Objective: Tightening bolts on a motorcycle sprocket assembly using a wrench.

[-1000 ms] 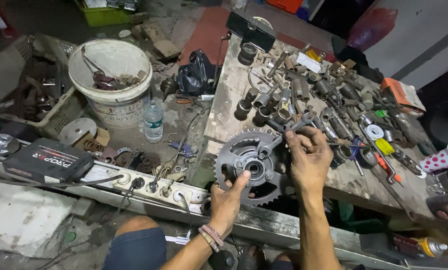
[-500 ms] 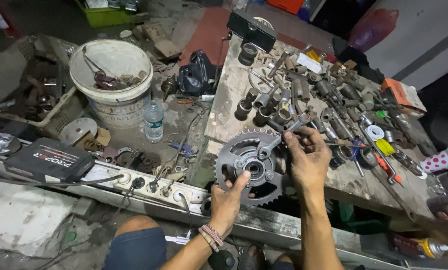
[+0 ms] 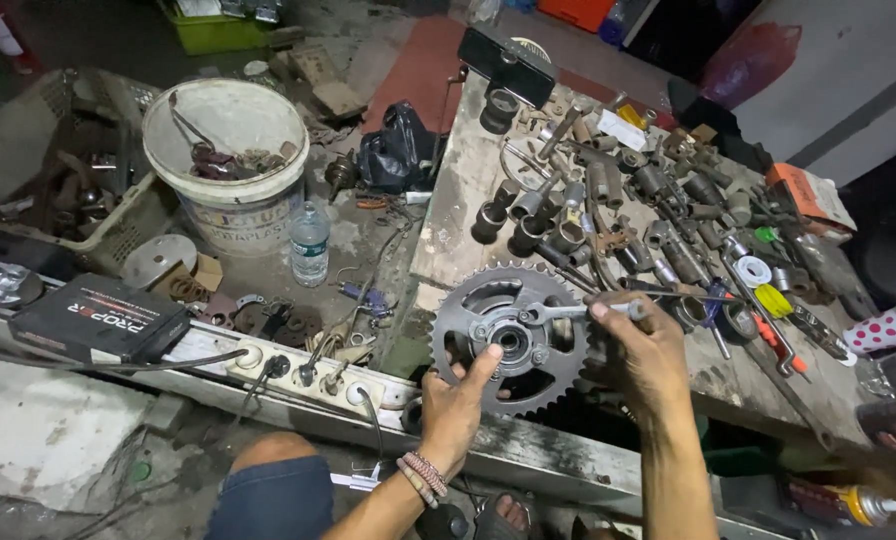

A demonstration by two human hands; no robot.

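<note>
While the left hand (image 3: 455, 405) steadies the sprocket (image 3: 513, 338) — right hand (image 3: 636, 352) grips a wrench (image 3: 580, 311).

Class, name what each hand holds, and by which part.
Left hand grips the sprocket at its lower rim; right hand holds the wrench by its handle.

Worn wooden counter (image 3: 468, 215), tilted across the view, right part crowded. Sockets (image 3: 528, 215) stood in loose rows near its middle; spanners (image 3: 668, 250) and other metal tools scattered beyond. A toothed sprocket (image 3: 513, 340) is laid at the near edge. A dotted paper cup (image 3: 888, 328) is seen at the far right.

Floor (image 3: 358, 240), left of the counter: white bucket (image 3: 230, 160), clear plastic bottle (image 3: 310, 245), black bag (image 3: 396, 150), power strip (image 3: 298, 365) lying close by.
</note>
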